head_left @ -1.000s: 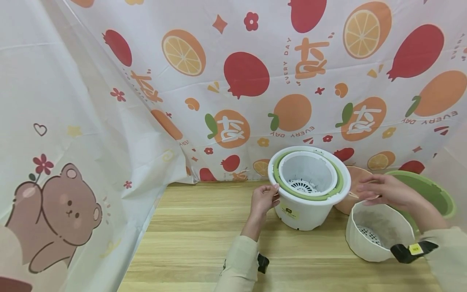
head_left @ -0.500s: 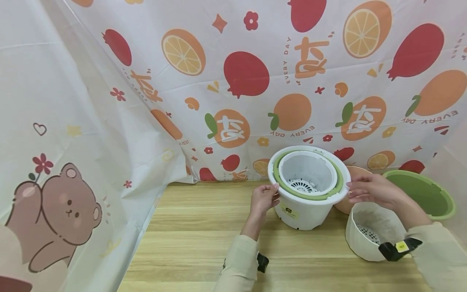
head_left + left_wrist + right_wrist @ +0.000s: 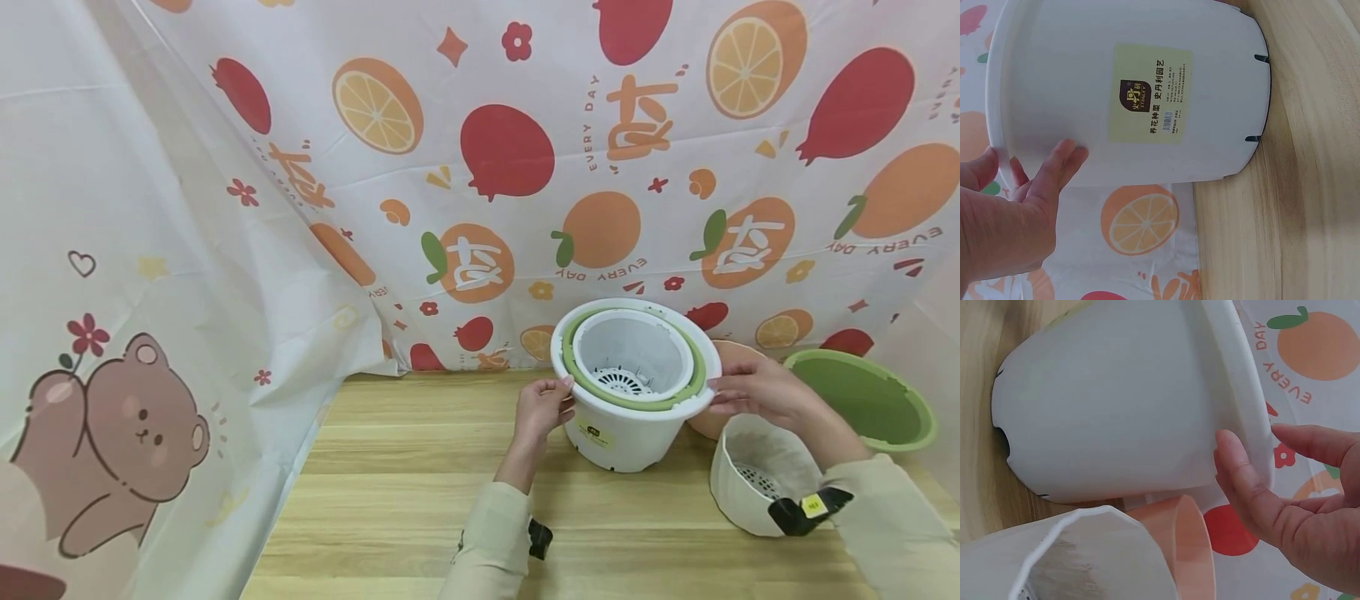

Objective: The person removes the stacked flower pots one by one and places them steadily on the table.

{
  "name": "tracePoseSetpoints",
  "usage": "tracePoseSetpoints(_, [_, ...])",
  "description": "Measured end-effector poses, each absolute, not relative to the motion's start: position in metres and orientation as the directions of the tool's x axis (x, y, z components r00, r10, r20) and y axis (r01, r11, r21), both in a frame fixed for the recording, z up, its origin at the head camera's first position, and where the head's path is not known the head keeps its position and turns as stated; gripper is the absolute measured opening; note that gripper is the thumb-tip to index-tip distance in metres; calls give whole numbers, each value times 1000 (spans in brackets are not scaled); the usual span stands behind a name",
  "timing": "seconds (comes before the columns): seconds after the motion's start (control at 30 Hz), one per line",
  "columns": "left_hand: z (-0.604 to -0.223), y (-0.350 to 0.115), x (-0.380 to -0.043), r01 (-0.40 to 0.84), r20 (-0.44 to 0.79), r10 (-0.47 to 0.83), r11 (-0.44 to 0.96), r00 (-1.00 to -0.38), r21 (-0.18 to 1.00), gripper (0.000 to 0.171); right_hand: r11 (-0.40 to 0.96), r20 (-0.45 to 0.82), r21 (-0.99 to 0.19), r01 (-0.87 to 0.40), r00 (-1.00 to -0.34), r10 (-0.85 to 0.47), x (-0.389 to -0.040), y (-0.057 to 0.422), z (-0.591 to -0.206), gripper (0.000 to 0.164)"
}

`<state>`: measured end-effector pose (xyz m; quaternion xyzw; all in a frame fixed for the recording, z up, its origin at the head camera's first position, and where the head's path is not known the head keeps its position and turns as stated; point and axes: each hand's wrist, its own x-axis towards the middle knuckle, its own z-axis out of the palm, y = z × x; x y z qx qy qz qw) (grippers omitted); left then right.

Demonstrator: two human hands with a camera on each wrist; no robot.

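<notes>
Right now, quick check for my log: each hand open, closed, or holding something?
Left hand: holding the large white pot by its rim.
Right hand: holding the same pot's rim, on its right side.

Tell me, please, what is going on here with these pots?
A person's left hand and right hand hold a large white flowerpot by opposite sides of its rim. It stands on the wooden table, a green-rimmed pot and a smaller white pot nested inside. To its right are a cream pot, a peach pot and a wide green pot.
</notes>
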<state>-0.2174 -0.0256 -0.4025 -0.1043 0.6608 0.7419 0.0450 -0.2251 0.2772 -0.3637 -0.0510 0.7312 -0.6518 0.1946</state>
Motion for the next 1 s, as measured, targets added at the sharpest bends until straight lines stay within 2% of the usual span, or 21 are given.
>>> tracePoseSetpoints(0.17, [-402,-26,-217,-208,-218,-73,-122,-973,970,24,119,-191,-980,160,-922,-337,-227,277,-367,24])
tracePoseSetpoints(0.4, [-402,-26,-217,-210,-220,-76,-123,-973,970,23,78,-191,-981,175,-920,-341,-225,276,-367,15])
tracePoseSetpoints(0.7, [-402,-25,-216,-205,-214,-75,-121,-974,971,22,54,-178,-984,169,-925,-336,-223,275,-367,23])
tracePoseSetpoints(1.0, [-401,-25,-215,-205,-215,-76,-118,-974,972,23,40,-188,-982,186,-925,-330,-225,274,-368,22])
